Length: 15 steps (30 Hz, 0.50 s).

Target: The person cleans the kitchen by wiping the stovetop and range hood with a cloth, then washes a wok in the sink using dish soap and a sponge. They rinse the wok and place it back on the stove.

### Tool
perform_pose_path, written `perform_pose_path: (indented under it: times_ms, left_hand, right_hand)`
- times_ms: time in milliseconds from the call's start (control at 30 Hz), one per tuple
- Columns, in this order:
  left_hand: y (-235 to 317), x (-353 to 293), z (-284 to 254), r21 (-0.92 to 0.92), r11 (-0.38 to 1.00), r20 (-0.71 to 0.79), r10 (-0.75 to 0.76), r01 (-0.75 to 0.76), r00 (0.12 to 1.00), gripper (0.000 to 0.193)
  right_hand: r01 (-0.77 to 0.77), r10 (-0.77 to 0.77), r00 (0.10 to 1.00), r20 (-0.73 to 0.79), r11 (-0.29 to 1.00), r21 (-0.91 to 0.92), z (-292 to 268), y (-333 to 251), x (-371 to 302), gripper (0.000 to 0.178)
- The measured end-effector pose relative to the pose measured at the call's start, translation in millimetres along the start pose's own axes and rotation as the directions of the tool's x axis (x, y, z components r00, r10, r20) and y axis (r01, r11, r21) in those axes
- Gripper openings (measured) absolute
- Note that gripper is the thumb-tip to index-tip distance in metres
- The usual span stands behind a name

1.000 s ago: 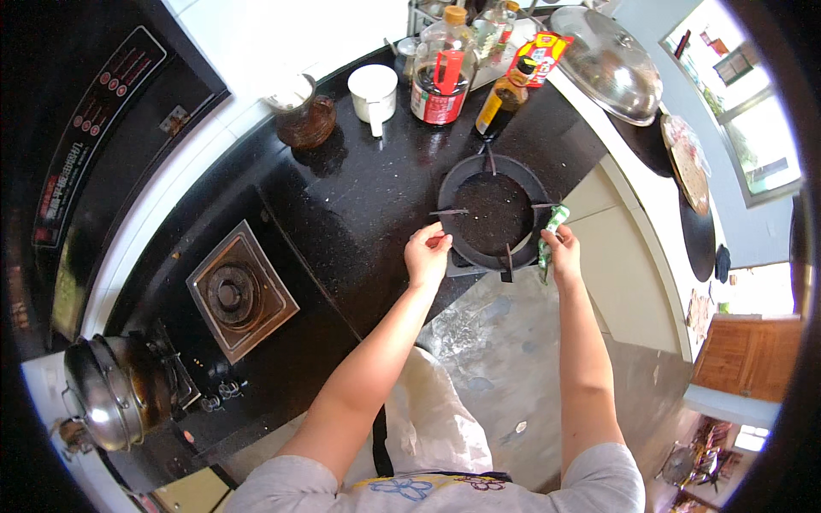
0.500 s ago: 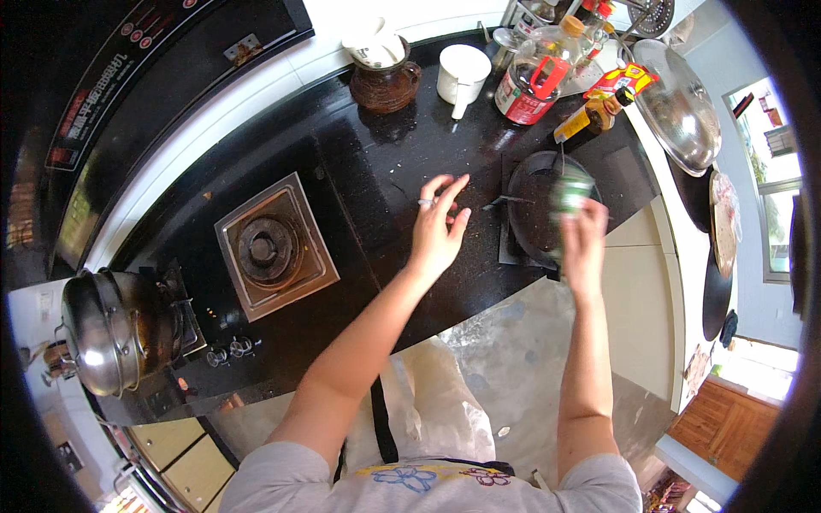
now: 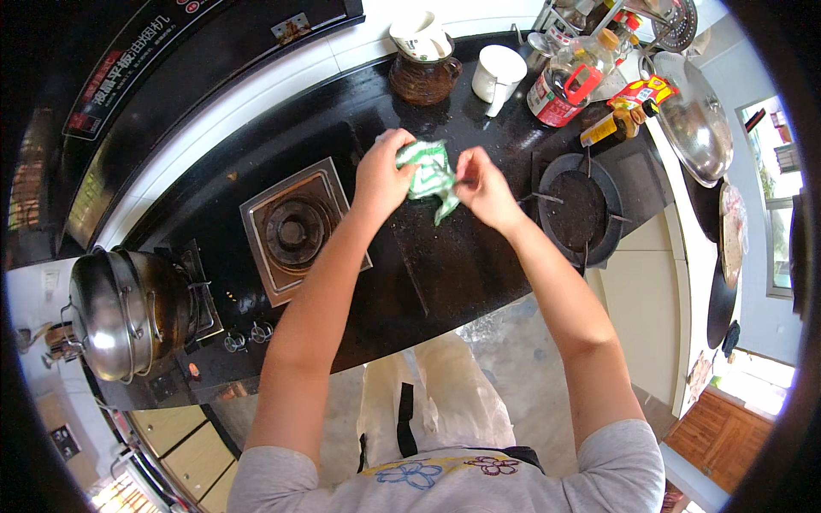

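Note:
A green-and-white striped cloth [image 3: 426, 171] hangs between my two hands, above the black countertop [image 3: 462, 265]. My left hand [image 3: 383, 171] is closed around its left side, fingers bunched in the fabric. On the other side, my right hand [image 3: 486, 190] pinches the cloth's right edge. A lower corner of the cloth dangles free. Left of my hands sits a gas burner [image 3: 293, 232] in a square metal drip tray [image 3: 265, 267]. A round black pot stand [image 3: 617, 205] with inward prongs rests on the counter right of my right hand.
Along the back stand a brown jug [image 3: 423, 84], a white mug [image 3: 498, 75], a large red-labelled bottle [image 3: 556, 104] and a small yellow-labelled bottle [image 3: 609, 128]. A steel lid [image 3: 697, 115] leans at the far right. A steel pot [image 3: 115, 312] occupies the far left.
My right hand has moved left from over the pot stand, bringing the green-and-white cloth along. My left hand, empty and open before, now grips the cloth too. The view has shifted slightly.

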<state>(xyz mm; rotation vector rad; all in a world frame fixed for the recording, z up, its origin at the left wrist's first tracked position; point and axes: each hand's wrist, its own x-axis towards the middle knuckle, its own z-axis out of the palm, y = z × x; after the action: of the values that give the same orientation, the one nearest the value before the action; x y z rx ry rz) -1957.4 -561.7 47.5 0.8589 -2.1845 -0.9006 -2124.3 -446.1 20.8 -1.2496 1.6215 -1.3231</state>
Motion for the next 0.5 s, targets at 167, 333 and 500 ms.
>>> perform_pose_path:
  times_ms: [167, 333, 500]
  left_hand:
    - [-38.0, 19.4, -24.3, 0.080, 0.978, -0.026, 0.195, -0.193, 0.980, 0.028]
    - [-53.7, -5.2, -19.9, 0.377, 0.880, 0.371, 0.141, -0.288, 0.918, 0.036]
    - [-74.3, -29.1, 30.5, 0.507, 0.858, 0.428, -0.165, -0.085, 0.889, 0.054]
  right_hand:
    - [0.287, -0.353, 0.925, -0.142, 0.892, -0.349, -13.2, -20.6, 30.2, 0.020]
    - [0.397, -0.397, 0.912, 0.107, 0.782, -0.480, 5.5, 24.9, 30.6, 0.027]
    - [0.263, -0.183, 0.964, 0.194, 0.544, -0.797, 43.5, 69.5, 49.8, 0.046]
